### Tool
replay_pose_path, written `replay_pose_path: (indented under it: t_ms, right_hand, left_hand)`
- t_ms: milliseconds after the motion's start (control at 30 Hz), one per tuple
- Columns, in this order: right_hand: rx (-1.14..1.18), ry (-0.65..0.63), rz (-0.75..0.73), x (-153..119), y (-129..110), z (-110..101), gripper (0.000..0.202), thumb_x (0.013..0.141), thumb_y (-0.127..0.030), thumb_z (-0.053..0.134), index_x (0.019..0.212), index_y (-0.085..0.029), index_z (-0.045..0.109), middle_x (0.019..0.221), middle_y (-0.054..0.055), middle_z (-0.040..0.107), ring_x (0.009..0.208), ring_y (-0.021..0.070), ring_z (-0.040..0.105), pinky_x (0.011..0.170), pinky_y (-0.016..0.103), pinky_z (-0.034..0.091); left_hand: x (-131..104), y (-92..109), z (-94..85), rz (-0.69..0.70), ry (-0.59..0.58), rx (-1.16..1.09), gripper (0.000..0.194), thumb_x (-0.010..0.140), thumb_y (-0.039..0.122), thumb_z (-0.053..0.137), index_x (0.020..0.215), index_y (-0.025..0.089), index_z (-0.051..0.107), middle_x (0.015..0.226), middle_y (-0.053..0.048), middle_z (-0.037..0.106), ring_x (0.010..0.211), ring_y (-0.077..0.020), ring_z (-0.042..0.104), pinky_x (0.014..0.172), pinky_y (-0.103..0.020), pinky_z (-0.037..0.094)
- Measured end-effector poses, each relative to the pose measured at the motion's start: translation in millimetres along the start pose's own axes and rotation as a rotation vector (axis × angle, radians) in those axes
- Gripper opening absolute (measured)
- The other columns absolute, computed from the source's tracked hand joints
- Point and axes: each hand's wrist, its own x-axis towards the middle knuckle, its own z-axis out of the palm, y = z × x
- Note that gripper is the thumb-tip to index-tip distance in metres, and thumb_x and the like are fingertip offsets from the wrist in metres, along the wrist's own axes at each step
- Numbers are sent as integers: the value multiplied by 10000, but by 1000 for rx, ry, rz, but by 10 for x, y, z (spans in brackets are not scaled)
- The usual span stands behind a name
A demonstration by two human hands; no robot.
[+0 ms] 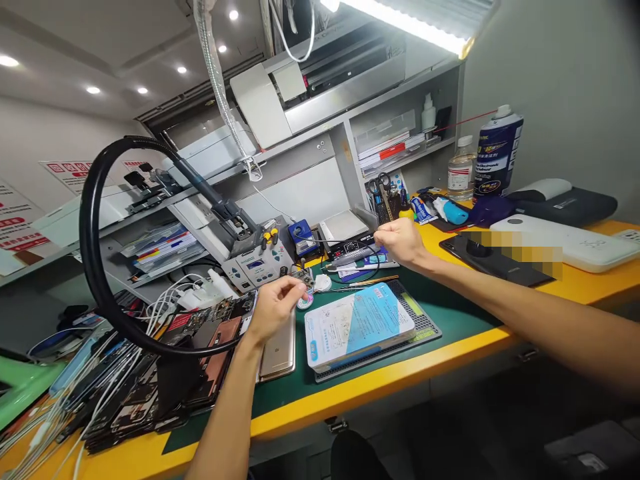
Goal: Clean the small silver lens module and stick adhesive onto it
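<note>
My left hand (pixel 276 308) is raised over the left part of the green mat (pixel 463 300), thumb and forefinger pinched together. What they hold, if anything, I cannot make out. Just beyond the fingertips are a small metallic part (pixel 303 275) and a small round spool with a pinkish label (pixel 305 301). My right hand (pixel 401 241) is closed in a fist in front of a black control unit with a lit display (pixel 350 248). A thin dark cable (pixel 327 241) runs up to this fist; whatever is inside the fist is hidden.
A blue-and-white box (pixel 357 323) lies on a perforated plate, beside a gold phone (pixel 279 347). Stacked phone parts (pixel 150 400) and white cables crowd the left. A black flexible hose (pixel 90 233) arches there. Right are a spray can (pixel 497 153) and a white device (pixel 565 241).
</note>
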Motion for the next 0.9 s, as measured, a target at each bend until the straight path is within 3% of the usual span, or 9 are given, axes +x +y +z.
replay_pose_path:
  t_ms: [100,200,300,400,533,733,900]
  right_hand:
    - [-26,-106,-6,13,38,3,251,642,-311,473,420,-207,421,453,-35,308,498,128,349,486,264,265]
    - [-67,-263,-24,31,61,-17,263,664,-294,468,436,-211,367,476,-46,280,501,111,296,490,263,236]
    - [-137,-424,-33,44,61,-64,296,701,-324,530,467,-201,397,487,-58,296,496,100,280,485,262,208]
    - [-216,-591,-31,43,65,-111,247,691,-386,648,570,-181,584,531,-42,485,520,117,413,487,249,271]
    - [-341,-785,-18,49,138,-148,85,633,-272,700,635,-190,719,609,4,657,572,162,565,517,252,360]
    - [-482,-813,-22,81,218,-160,62,612,-200,669,582,-194,723,573,26,655,567,187,581,541,274,378]
    - [-439,-806,-7,109,142,-209,36,601,-210,692,587,-186,715,580,9,655,541,157,554,526,266,389]
  left_hand:
    - [2,183,252,25,-124,72,212,813,348,688,715,166,739,692,-43,693,603,-147,557,559,-249,422]
    - [43,319,387,44,-146,105,196,813,347,694,742,174,752,728,-40,694,658,-161,574,595,-256,427]
    - [107,386,406,35,-128,92,217,830,364,678,760,171,747,727,-37,686,616,-146,548,561,-251,407]
    - [161,370,362,6,-124,50,251,838,387,665,743,164,729,674,-30,657,527,-117,474,493,-243,360]
    - [175,257,295,-38,-142,0,283,828,414,673,715,157,709,630,-30,632,482,-101,416,452,-239,316]
    - [129,137,270,-82,-128,-52,279,858,419,642,755,165,694,649,-29,635,480,-98,422,429,-232,290]
    - [91,172,282,-93,-255,-28,278,851,394,653,707,163,710,647,-37,649,502,-114,480,456,-242,354]
